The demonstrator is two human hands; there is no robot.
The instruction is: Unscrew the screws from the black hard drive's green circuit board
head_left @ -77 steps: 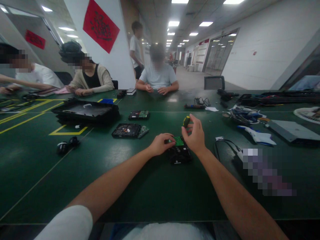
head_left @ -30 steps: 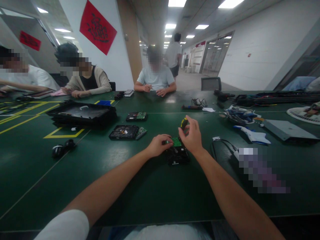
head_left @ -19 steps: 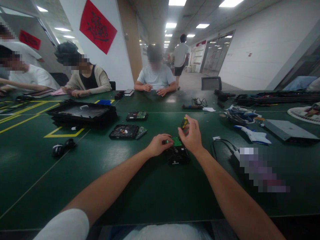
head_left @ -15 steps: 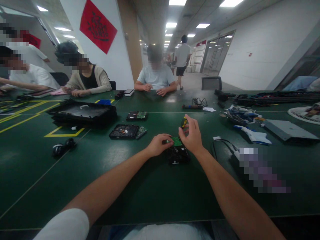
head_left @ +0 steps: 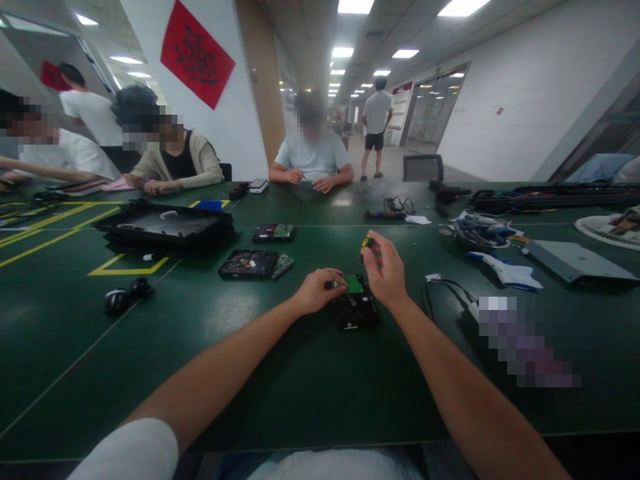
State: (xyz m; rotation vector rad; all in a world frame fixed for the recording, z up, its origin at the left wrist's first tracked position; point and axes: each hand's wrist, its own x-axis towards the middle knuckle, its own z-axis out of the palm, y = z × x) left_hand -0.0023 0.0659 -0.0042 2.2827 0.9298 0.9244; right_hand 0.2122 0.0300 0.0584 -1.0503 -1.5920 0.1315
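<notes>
In front of me a black hard drive lies on the green table, its green circuit board facing up at the far end. My left hand grips the drive's left side, fingers curled over the edge of the board. Above the drive's right side, my right hand is closed round a small yellow-and-black screwdriver. The screwdriver stands roughly upright, its lower end near the board; whether the tip touches a screw is too small to tell.
Left of my hands lie an opened drive, a loose circuit board and another drive. A black tray-like casing sits farther left. Cables and a grey metal box are at right. A person sits opposite.
My right hand has closed in on the screwdriver, its fingers turning slightly around the handle. My left hand and the drive stay put. A person in the background has moved.
</notes>
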